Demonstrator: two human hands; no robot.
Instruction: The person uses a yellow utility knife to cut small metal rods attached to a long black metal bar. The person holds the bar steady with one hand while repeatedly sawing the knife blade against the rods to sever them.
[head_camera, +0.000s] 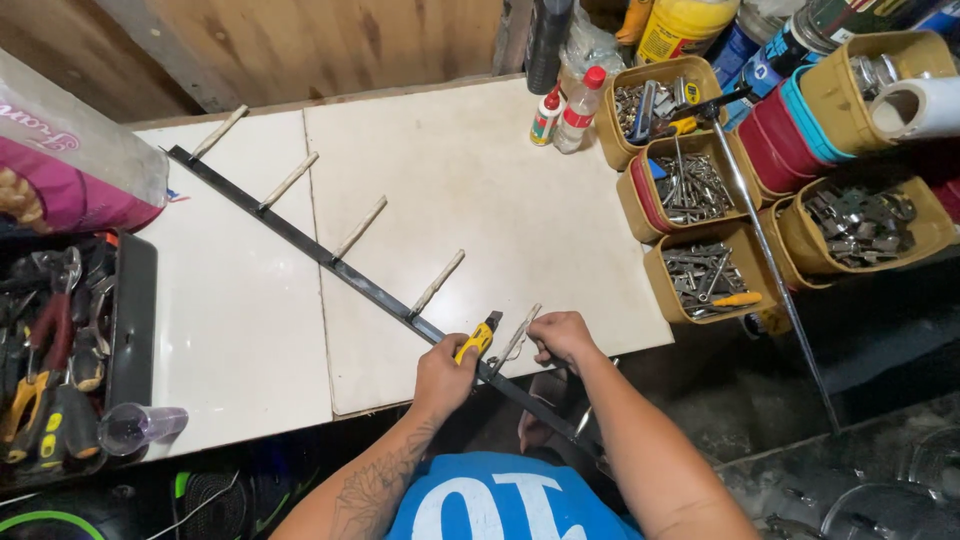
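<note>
Bar: a long dark metal bar (330, 262) is lying diagonally across the white worktop (480, 200), its near end running off the front edge toward the person, seemingly so that end sits within easy reach.
Pegs: pale pegs (360, 228) are jutting from the bar's far side in a row, evenly spaced; the nearest one (515, 338) is sitting between the two hands.
Left hand: the left hand (443, 375) is closing around a yellow-handled utility knife (480, 338), fingers wrapped tight on the handle, tip angled at the bar beside the nearest peg.
Right hand: the right hand (560, 335) is pressing down on the bar just past that peg, fingers curled over it, apparently steadying it against the knife; whether it is pinching the peg too cannot be told.
Beyond the bar: tan tubs of metal keys (705, 272) are standing at the worktop's right edge, two small bottles (565, 108) at its back.
Left of the bar: a black tray of pliers and screwdrivers (60, 350) is waiting off the worktop's left side.
</note>
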